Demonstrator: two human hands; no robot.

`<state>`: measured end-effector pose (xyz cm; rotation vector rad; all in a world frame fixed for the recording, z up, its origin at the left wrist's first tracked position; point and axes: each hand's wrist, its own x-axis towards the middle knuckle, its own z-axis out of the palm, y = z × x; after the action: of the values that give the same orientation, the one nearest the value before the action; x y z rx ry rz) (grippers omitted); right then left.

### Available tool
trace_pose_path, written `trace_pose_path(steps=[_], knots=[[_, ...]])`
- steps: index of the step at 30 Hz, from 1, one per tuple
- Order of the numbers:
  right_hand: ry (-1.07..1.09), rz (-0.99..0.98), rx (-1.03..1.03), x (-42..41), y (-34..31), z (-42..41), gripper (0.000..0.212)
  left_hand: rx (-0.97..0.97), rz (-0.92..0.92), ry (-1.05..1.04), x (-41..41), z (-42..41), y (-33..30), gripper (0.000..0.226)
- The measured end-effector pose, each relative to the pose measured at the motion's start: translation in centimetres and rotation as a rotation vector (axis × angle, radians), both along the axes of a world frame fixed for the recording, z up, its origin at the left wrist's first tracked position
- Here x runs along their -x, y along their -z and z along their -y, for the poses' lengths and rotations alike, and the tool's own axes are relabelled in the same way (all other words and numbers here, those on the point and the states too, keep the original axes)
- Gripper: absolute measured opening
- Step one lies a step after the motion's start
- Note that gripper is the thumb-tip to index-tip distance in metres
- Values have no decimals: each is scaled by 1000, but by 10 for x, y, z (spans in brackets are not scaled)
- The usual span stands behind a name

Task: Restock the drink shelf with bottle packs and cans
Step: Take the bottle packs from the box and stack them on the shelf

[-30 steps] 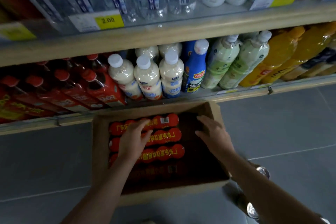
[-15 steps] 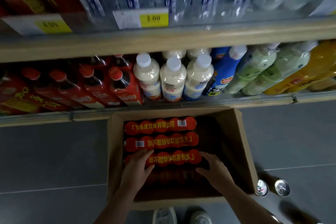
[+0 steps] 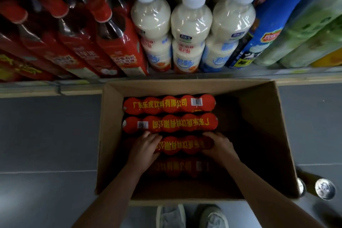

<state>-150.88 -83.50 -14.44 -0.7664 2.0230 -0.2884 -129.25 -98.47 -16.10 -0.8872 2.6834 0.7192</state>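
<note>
Both hands shifted inward since earlier frame; view closer, lower. Cardboard box [image 3: 262,116] on grey tiled floor [image 3: 46,135] below drink shelf [image 3: 55,87]. Left hand [image 3: 144,151] and right hand [image 3: 220,147] curl round ends of third bottle pack [image 3: 183,145], 4 packs in box. 2 cans [image 3: 325,189] beside box.
</note>
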Motion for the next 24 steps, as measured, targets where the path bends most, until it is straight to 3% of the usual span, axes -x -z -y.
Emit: trace_pose_path(steps=[5,8,18,24], knots=[[-28,-49,30,10,-55,4,46,-81,79,13,14,7,-46,55],[-6,-56,23,20,-113,6,52,-57,59,28,27,12,-104,55],[36,-166,41,71,-423,4,62,-7,7,109,89,29,-425,55],[-54,-257,71,95,-564,5,58,-14,-41,147,116,38,-572,30]])
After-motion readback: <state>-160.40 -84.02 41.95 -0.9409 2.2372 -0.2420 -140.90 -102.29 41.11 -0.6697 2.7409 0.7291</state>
